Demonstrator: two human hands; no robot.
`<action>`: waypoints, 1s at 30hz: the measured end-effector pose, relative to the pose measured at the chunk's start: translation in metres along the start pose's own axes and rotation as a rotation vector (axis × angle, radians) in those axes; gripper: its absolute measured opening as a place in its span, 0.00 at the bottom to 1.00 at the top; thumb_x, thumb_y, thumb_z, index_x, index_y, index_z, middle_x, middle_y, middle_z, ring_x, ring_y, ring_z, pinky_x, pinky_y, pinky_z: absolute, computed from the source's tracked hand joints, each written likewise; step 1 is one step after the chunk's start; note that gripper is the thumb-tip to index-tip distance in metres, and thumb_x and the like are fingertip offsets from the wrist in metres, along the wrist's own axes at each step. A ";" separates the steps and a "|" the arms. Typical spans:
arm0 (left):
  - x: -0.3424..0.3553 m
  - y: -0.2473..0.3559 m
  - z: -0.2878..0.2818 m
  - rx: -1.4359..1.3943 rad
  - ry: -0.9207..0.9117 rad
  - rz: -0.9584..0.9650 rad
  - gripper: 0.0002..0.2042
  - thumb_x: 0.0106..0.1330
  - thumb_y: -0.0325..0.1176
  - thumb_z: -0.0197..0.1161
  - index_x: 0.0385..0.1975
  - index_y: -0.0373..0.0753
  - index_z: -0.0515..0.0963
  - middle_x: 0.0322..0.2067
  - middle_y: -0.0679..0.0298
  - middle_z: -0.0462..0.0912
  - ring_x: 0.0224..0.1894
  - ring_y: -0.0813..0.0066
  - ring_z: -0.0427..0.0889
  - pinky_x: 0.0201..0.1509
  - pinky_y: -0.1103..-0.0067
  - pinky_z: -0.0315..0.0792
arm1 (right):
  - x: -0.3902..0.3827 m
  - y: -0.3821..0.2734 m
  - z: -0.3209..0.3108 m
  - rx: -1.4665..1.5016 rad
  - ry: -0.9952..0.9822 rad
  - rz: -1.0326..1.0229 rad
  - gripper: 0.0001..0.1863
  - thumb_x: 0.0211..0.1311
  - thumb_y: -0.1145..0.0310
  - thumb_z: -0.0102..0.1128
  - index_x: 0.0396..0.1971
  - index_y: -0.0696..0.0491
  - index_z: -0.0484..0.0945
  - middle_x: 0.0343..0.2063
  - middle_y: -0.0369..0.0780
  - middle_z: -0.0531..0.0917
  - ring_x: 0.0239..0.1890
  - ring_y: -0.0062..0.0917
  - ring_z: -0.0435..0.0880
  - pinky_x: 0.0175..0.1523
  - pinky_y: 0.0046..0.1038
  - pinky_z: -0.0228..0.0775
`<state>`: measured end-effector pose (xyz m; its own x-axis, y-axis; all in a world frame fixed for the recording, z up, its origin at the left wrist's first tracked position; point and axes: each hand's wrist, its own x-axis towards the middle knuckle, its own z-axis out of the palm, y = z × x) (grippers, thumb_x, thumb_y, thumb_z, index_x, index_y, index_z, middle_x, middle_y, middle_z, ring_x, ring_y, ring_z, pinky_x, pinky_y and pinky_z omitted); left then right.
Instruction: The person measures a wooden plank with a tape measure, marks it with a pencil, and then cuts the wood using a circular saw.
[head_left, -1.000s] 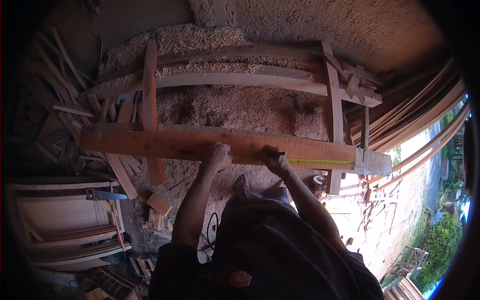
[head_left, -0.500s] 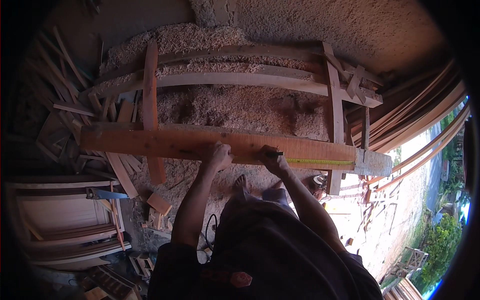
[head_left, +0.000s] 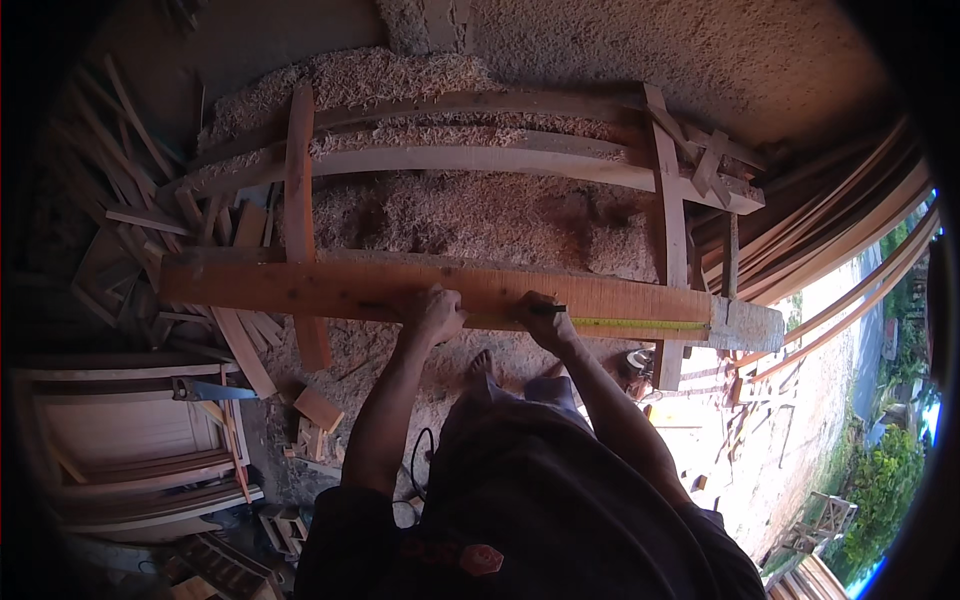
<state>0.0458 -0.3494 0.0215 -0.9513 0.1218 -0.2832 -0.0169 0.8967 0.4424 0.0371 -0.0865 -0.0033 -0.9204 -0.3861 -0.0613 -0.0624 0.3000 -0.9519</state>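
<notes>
- Workpiece: long reddish-brown plank (head_left: 240, 287), lying crosswise in front of the person, over L crosspiece (head_left: 300, 170) and R crosspiece (head_left: 668, 190) of a timber trestle.
- Rough grey timber end (head_left: 748, 325) shows past plank's R end; can't tell if separate pc.
- L hand (head_left: 436, 314): fingers curled, at plank's near edge, abt mid-length; can't tell if it grips anything.
- R hand (head_left: 543, 316): closed round a dark pen-like stick (head_left: 559, 308), tip pointing R; hand is at the near edge, just R of L hand, w/ a gap btwn.
- Yellow tape-measure blade (head_left: 640, 329): runs along the near edge from R hand to nr plank's R end.
- Progress (judged): measuring stage. Done: plank supported, tape laid out along it. Left, prob.: reading the length & marking it; no fresh mark can be made out at this res., and no cut shows nr the hands.
- Surroundings: handsaw (head_left: 215, 389) at lower L, well apart from the hands; wood shavings (head_left: 440, 215) heaped beyond plank; scrap strips (head_left: 125, 215) piled at L.
</notes>
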 end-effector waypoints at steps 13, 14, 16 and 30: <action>-0.002 0.008 -0.006 0.002 -0.021 -0.029 0.13 0.58 0.42 0.72 0.31 0.38 0.86 0.37 0.48 0.86 0.44 0.50 0.85 0.50 0.59 0.78 | -0.002 -0.001 0.006 -0.020 0.050 -0.013 0.06 0.64 0.70 0.64 0.34 0.57 0.81 0.29 0.40 0.84 0.34 0.25 0.84 0.40 0.31 0.76; -0.001 0.010 -0.008 0.005 -0.028 -0.019 0.13 0.58 0.42 0.72 0.31 0.38 0.86 0.37 0.48 0.86 0.44 0.50 0.85 0.50 0.59 0.78 | -0.002 0.003 0.003 -0.033 0.031 0.016 0.06 0.65 0.70 0.64 0.35 0.57 0.82 0.31 0.40 0.85 0.36 0.26 0.85 0.42 0.31 0.77; -0.003 0.007 -0.007 0.002 -0.017 0.004 0.13 0.58 0.42 0.72 0.31 0.38 0.86 0.37 0.48 0.86 0.43 0.49 0.86 0.50 0.59 0.79 | -0.001 -0.001 0.001 -0.052 -0.014 0.072 0.07 0.66 0.69 0.64 0.38 0.57 0.83 0.34 0.41 0.86 0.39 0.26 0.85 0.45 0.31 0.77; -0.015 0.079 0.044 -0.556 -0.294 0.232 0.15 0.66 0.45 0.65 0.33 0.38 0.84 0.28 0.54 0.86 0.34 0.59 0.88 0.38 0.66 0.77 | -0.121 -0.064 -0.041 0.354 0.078 0.425 0.32 0.80 0.43 0.44 0.39 0.60 0.83 0.31 0.39 0.82 0.35 0.24 0.79 0.42 0.30 0.72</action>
<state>0.0725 -0.2615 0.0230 -0.8275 0.4664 -0.3127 -0.0528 0.4898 0.8703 0.1362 -0.0231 0.0779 -0.8629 -0.2259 -0.4521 0.4414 0.0987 -0.8919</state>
